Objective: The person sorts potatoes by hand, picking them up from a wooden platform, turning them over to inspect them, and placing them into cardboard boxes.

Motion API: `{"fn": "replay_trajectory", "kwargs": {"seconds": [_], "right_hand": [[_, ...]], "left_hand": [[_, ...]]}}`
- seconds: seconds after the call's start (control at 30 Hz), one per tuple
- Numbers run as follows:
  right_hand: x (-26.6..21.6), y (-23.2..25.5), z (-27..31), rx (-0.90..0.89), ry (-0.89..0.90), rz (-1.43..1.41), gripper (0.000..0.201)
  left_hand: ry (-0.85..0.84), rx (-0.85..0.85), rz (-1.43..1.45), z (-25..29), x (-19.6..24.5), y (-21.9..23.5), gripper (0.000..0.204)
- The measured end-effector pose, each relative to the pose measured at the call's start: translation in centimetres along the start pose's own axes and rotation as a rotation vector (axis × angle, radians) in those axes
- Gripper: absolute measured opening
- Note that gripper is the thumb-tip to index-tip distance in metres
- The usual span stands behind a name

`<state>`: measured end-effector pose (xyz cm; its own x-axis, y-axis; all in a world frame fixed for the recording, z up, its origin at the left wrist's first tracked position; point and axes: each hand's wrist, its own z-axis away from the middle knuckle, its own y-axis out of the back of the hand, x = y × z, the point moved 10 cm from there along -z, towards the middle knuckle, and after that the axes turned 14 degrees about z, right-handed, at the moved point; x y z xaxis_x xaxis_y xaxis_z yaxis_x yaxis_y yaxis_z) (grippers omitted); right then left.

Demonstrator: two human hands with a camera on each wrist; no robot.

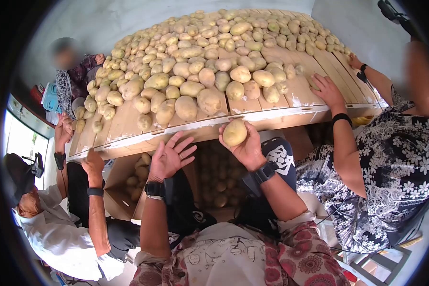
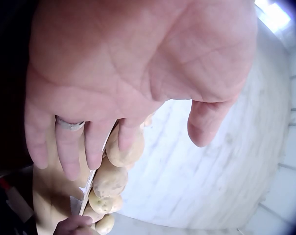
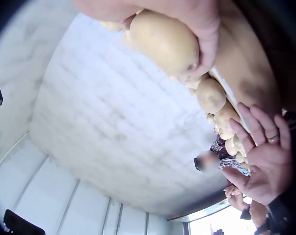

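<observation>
In the head view my right hand [image 1: 250, 148] holds a single yellow potato [image 1: 235, 132] between thumb and fingers, palm up, just in front of the table's near edge. The right wrist view shows the same potato [image 3: 163, 41] large, with the thumb curled along its side. My left hand [image 1: 170, 157] is held palm up to the left, fingers straight and spread, with nothing in it. A ring shows on one finger of that left hand [image 2: 138, 63] in the left wrist view. Many loose potatoes [image 1: 186, 108] lie on the slatted wooden table [image 1: 291, 99] beyond both hands.
Below the table edge stand a cardboard box [image 1: 115, 202] with potatoes and a dark container of potatoes [image 1: 219, 178]. A person in a white shirt [image 1: 71, 238] sits at left, one in a floral top [image 1: 391, 157] at right, another person [image 1: 78, 71] at the far left end.
</observation>
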<state>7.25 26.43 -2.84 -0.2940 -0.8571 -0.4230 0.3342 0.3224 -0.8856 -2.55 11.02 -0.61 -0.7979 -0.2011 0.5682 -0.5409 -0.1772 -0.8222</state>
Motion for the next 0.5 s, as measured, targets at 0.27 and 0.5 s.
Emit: {"fn": "replay_trajectory", "kwargs": {"seconds": [0.27, 0.5], "right_hand": [[-0.4, 0.6, 0.1, -0.078, -0.004, 0.107, 0.041], [-0.3, -0.6, 0.2, -0.111, -0.006, 0.208, 0.041]], "left_hand": [[-0.001, 0.015, -0.013, 0.0, -0.1, 0.1, 0.073], [-0.001, -0.018, 0.009, -0.2, -0.2, -0.5, 0.071]]}}
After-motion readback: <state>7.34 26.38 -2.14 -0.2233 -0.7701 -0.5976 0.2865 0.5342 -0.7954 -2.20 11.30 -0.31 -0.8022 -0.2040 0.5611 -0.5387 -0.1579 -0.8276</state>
